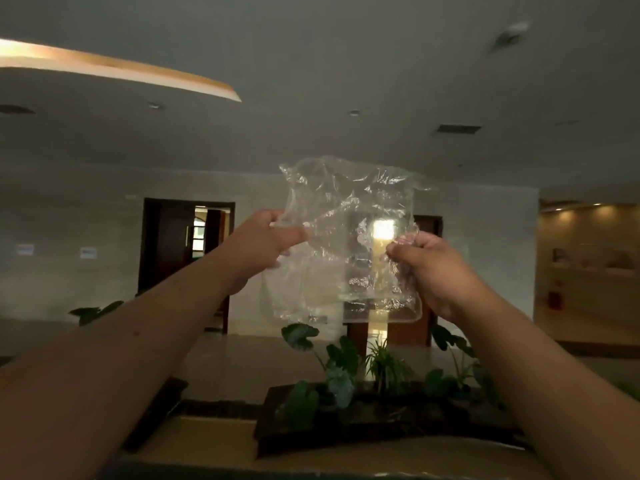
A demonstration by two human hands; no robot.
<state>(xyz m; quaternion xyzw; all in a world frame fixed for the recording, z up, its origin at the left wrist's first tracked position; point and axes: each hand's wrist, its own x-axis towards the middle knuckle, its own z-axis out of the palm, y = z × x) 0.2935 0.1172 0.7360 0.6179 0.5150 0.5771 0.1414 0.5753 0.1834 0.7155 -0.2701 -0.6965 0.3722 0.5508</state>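
The biggest worry is the clear, crinkled, thin plastic bag (346,209) itself. It hangs in the air between my 2 sets of fingers, held out at arm's length with nothing under it for support. I judge that film this thin stretches and tears where it is pinched, so pulling my hands apart too sharply could rip the edge at either grip. It also looks slick. If 1 pinch slackens, the bag would swing down from the other side and anything inside could slide out.

Low in the bag, under my right fingers, there seems to be a flat clear piece with rounded corners (388,311), though through the creases and glare I cannot be sure what it is. Well beneath my fingers, and farther off, stands a dark planter of broad green leaves (341,372), an awkward place to fetch a dropped bag from.

Both forearms reach up and forward, nearly straight. My left hand (263,242) grips the bag's left edge about halfway up. Its thumb (294,235) lies flat across the near face and points toward my right hand, with the other fingers tucked behind the film. My right hand (433,271) sits slightly lower with its back turned to me. Its fingers (405,244) are curled, and the thumb and forefinger pinch the right edge.
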